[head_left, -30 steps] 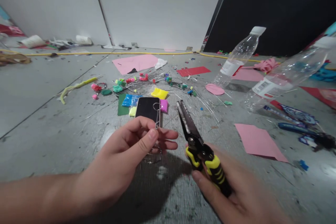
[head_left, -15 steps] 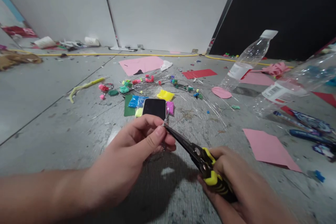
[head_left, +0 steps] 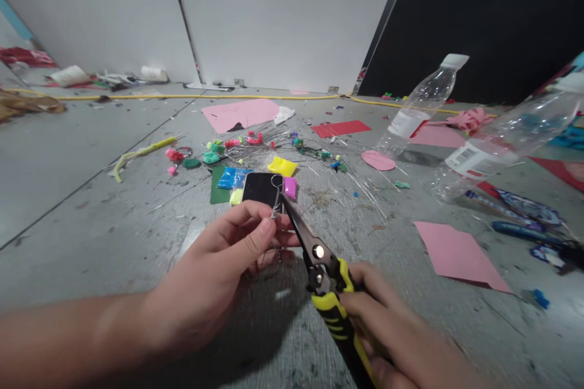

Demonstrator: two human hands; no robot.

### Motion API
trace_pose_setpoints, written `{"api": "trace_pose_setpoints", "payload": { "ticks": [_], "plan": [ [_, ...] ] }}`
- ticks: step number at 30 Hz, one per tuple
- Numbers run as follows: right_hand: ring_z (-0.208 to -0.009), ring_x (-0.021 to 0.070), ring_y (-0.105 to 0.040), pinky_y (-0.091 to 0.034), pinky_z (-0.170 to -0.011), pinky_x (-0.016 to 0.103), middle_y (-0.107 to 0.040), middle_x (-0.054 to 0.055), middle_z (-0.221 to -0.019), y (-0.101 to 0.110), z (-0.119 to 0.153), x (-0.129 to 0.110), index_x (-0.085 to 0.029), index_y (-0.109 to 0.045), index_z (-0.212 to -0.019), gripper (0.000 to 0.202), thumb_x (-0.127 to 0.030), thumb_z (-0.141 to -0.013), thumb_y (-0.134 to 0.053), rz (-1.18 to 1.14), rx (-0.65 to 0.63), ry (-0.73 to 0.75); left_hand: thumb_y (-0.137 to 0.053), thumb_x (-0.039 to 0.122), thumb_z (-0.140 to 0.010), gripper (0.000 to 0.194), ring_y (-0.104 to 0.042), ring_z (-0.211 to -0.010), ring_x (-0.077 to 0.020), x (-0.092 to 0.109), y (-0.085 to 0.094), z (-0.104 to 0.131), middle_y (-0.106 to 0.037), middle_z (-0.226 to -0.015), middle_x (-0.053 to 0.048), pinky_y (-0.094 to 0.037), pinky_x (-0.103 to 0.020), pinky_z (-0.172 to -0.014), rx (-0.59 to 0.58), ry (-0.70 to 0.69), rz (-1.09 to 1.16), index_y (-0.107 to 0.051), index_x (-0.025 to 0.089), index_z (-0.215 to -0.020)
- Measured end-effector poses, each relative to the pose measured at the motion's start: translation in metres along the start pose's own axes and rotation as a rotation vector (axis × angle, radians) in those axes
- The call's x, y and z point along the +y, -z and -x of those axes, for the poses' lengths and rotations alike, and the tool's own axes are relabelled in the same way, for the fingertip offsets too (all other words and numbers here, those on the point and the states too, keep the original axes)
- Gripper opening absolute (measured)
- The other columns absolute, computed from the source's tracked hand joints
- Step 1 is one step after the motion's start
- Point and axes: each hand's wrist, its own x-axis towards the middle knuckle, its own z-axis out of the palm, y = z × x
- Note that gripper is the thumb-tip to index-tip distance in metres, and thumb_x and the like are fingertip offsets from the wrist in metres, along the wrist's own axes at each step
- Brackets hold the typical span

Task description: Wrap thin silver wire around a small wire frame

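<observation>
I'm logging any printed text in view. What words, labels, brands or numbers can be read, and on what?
None can be read for certain.
Near bottle's label: barcode and print, too blurred.
Far bottle's label: print too small.
Phone: dark screen, no text visible.

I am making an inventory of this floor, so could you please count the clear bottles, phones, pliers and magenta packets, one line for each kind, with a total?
Clear bottles: 2
Phone: 1
Pliers: 1
Magenta packet: 1
Total: 5
</observation>
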Motion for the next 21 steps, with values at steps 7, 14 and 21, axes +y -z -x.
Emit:
{"api": "trace_pose_setpoints", "payload": {
  "ticks": [7, 14, 21],
  "plan": [
    [-0.091, 0.0173, -0.071, -0.062, -0.082, 0.025, -0.068, 0.005, -0.111, 0.004, -0.005, 0.001, -0.027, -0.065, -0.103, 0.028, -0.006, -0.088, -0.053, -0.009, 0.005, -0.001, -0.097, 0.037, -0.080, 0.023, -0.072, -0.083, -0.0149, -0.001, -0.001, -0.001, -0.079, -0.093, -0.001, -0.063, -0.024, -0.078, -0.014, 0.055, 0.054, -0.080, 0.022, -0.084],
    [-0.089, 0.0219, -0.069, -0.060, -0.076, 0.032, -0.069, 0.004, -0.104, 0.003, -0.005, 0.001, -0.026, -0.058, -0.108, 0.035, -0.017, -0.077, -0.072, -0.097, 0.062, -0.042, -0.091, 0.033, -0.088, 0.013, -0.076, -0.110, -0.0222, -0.014, 0.005, 0.009, -0.079, -0.133, -0.005, -0.061, -0.028, -0.086, -0.037, 0.112, 0.019, -0.082, 0.024, -0.087],
    [-0.099, 0.0221, -0.069, -0.061, -0.087, 0.034, -0.063, 0.006, -0.117, 0.019, -0.004, 0.000, -0.029, -0.067, -0.123, 0.033, -0.024, -0.090, -0.070, -0.083, 0.014, 0.036, -0.092, 0.031, -0.087, 0.012, -0.068, -0.082, -0.0123, -0.021, 0.007, 0.012, -0.079, -0.098, -0.001, -0.053, -0.019, -0.073, -0.141, 0.084, 0.069, -0.083, 0.024, -0.084]
  ]
}}
